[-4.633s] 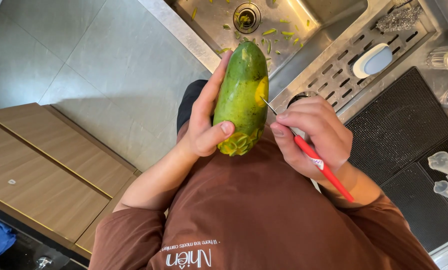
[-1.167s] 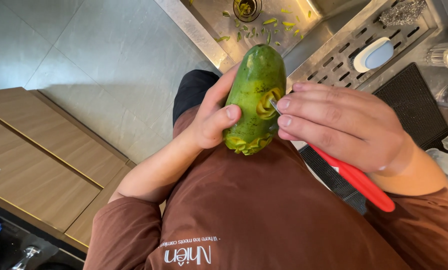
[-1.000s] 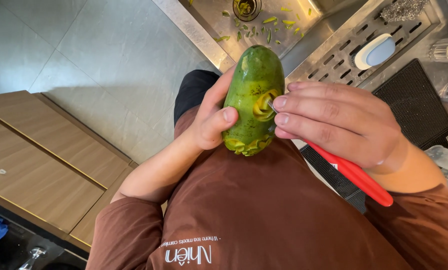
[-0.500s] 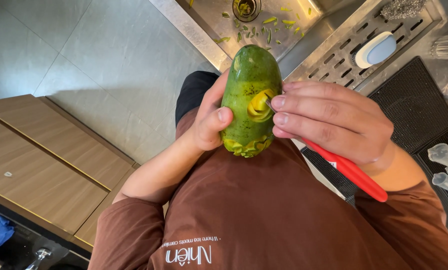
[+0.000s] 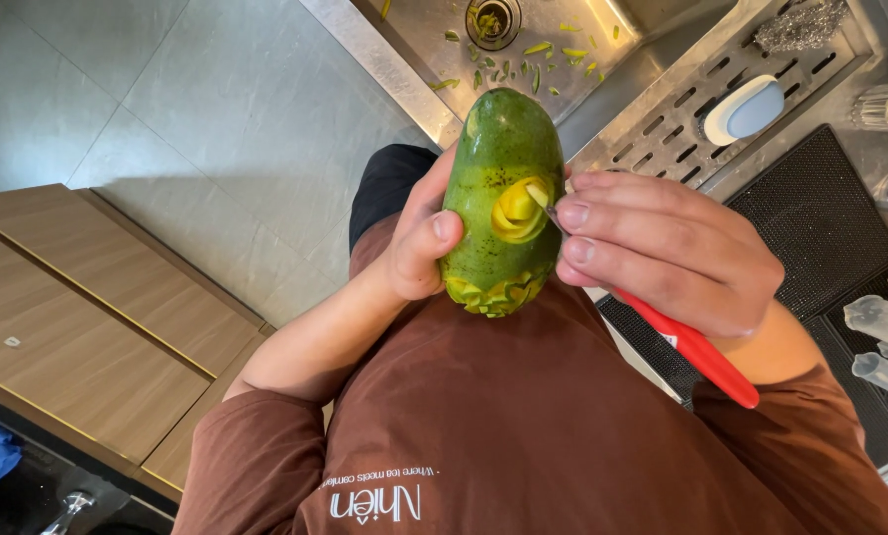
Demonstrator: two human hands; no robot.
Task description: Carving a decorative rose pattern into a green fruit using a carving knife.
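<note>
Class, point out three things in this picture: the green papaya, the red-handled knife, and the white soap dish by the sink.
green papaya (image 5: 498, 149): head view, upper green skin.
red-handled knife (image 5: 701, 355): head view, middle of red handle.
white soap dish (image 5: 743, 109): head view, its top.

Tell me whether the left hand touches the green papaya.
Touching: the head view shows the left hand wrapped around the green papaya, thumb pressed on its skin.

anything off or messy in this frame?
Only the green peel scraps scattered in the steel sink around the drain. The papaya, held upright by the left hand, has deliberate carved petals. The right hand holds a red-handled knife at the cut.
</note>
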